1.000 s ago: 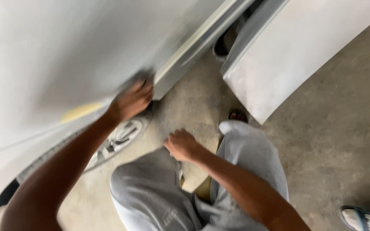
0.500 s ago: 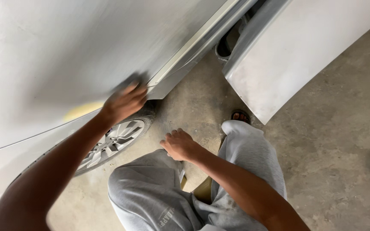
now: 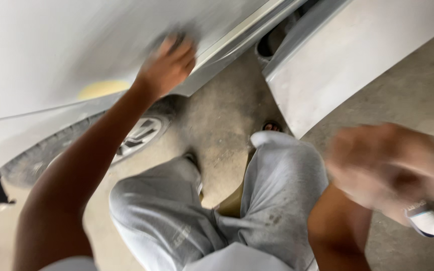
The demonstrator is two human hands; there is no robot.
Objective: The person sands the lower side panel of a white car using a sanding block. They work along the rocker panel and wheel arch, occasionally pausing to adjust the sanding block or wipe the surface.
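1. Left hand laid flat on the car panel, fingers close together and pressed down, palm to the metal. Placed so, likely, to keep even pressure across the surface.
2. Under the fingertips, a dark smudge, possibly a pad; too blurred to tell for sure. Trapped between hand and panel, near the panel's lower edge, just above the sill.
3. Left forearm stretched from the lower left up to the right, in line with the hand, fingers pointing up and right toward the door gap.
4. Panel's long axis running the same way, lower left to upper right, with the sill parallel beneath it. Pad too smeared to give its own axis.
5. Yellow patch on the panel just left of the wrist, above the wheel; apart from the hand.
6. Right hand raised close to the camera at the right, heavily smeared by motion; spread or closed, cannot tell.
7. White tube just below that hand, slanting from upper left to lower right; held or merely behind it, unclear.
8. Knees in grey trousers bent low over the floor, body crouched to reach the panel's lower part; open door swung out to the right.
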